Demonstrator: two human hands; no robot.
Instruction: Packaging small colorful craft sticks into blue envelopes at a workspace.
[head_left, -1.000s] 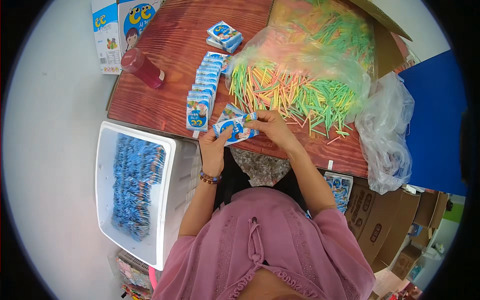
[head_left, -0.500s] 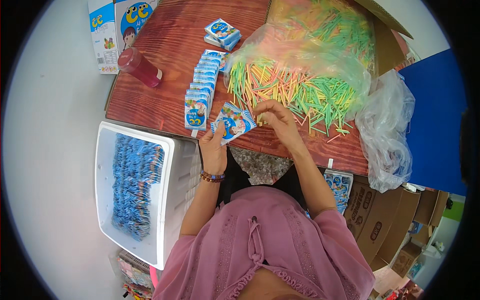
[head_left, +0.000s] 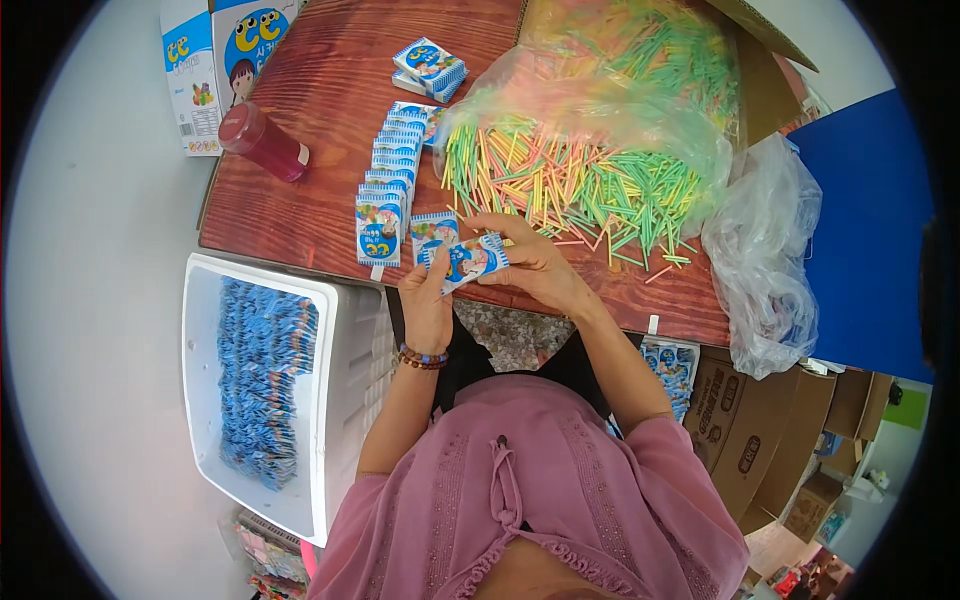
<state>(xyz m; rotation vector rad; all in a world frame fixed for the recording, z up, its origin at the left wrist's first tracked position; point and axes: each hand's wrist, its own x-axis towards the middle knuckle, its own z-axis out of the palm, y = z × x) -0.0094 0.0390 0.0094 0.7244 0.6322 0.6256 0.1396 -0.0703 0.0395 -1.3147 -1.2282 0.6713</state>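
A small blue-and-white snack packet [head_left: 474, 262] is held between my two hands above the table's near edge. My left hand [head_left: 428, 308] pinches its left end between thumb and fingers. My right hand [head_left: 538, 268] is closed about its right end, fingers over the upper edge and thumb lower down. Behind it a second packet [head_left: 434, 227] shows, its lower part covered by my left fingers; I cannot tell if it is gripped too. Just left, a row of overlapping packets [head_left: 380, 228] lies on the table. Beyond my right hand spreads a heap of coloured sticks [head_left: 560, 180].
The sticks spill from a clear plastic bag [head_left: 600, 95] on the red-brown wooden table [head_left: 330, 70]. A pink-lidded jar [head_left: 265, 142] and a short stack of packets [head_left: 430, 68] stand farther back. At left, a white tub [head_left: 325, 400] holds many packets. Crumpled plastic [head_left: 765, 250] hangs at right.
My right hand has moved left from beside the sticks onto the packet's right end. A second packet now shows behind the first. The view has shifted slightly.
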